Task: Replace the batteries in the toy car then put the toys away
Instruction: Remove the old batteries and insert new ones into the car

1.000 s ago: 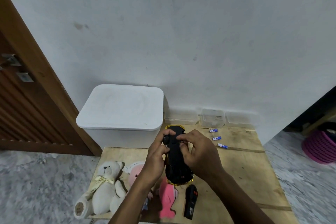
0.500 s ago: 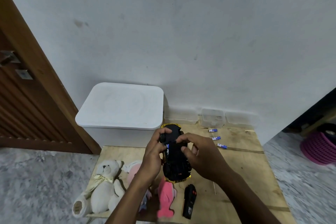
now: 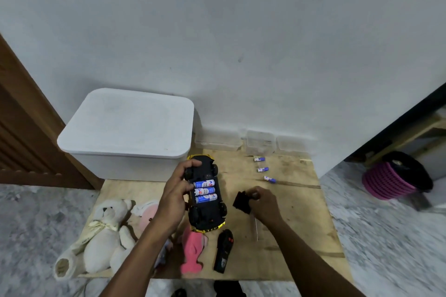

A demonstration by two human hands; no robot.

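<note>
Black toy car (image 3: 207, 200) upside down, three blue batteries (image 3: 205, 191) exposed, yellow trim.

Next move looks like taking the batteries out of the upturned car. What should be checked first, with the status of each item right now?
1. Compartment open: ok; the black battery cover is off the black and gold toy car, pinched by the right hand beside it.
2. Car steady, underside up: ok; the left hand grips its side.
3. Cells reachable: ok; three blue and white batteries lie side by side in the bay.
4. Spare cells at hand: ok; three loose batteries lie apart on the wooden board, near its back.
5. Right hand free: not ok; it holds the cover.
6. Polarity marks: cannot tell.
</note>
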